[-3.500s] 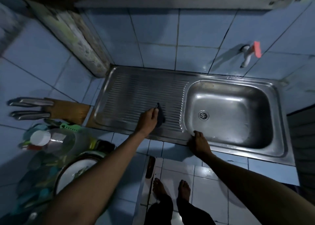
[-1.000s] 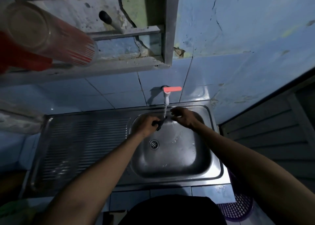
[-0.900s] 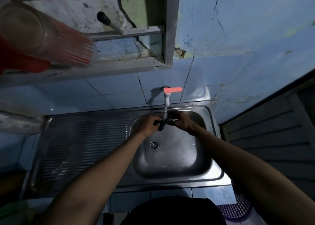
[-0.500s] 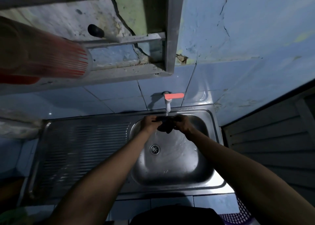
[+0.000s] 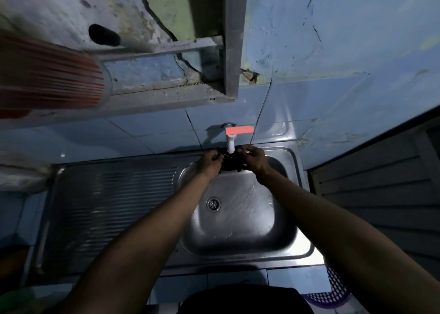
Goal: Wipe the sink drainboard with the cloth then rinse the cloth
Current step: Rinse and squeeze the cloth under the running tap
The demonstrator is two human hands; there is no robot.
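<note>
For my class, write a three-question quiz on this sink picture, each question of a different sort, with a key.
1. True or false: the cloth lies on the drainboard.
2. Which hands grip the cloth? A) left only B) right only C) both
3. Fill in: the cloth is held directly under the ____, above the sink basin.

Key
1. False: it is held up under the tap, over the basin.
2. C: the left hand and the right hand each grip a side.
3. tap, the white one with the red handle.
</note>
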